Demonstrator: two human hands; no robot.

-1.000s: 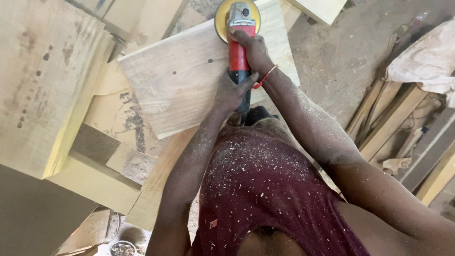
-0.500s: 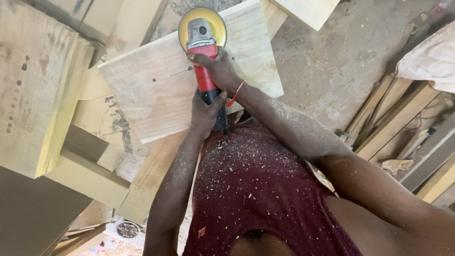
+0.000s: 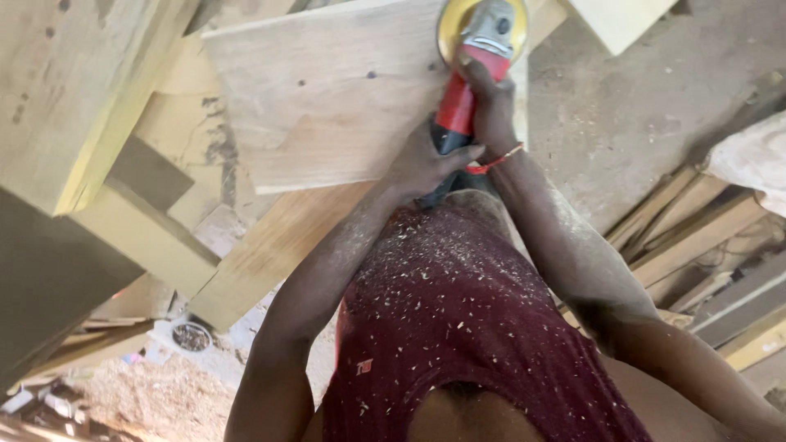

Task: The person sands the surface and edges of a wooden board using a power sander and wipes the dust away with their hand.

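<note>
The red-handled sander [image 3: 468, 82] sits with its yellow disc [image 3: 481, 24] flat on the far right end of the pale wooden board [image 3: 327, 98]. The right hand [image 3: 491, 110] is wrapped tight around the red body just behind the grey head, and the left hand [image 3: 422, 164] is closed on the dark rear of the handle, nearer the chest. So the disc lies beyond both grips, at the far tip of the tool. Sanding well here seems to call for keeping the disc level, pressing evenly and sweeping along the grain without tipping an edge into the wood. Stacked planks [image 3: 74, 90] lie to the left, loose battens [image 3: 704, 245] to the right on the dusty floor [image 3: 622, 115].
</note>
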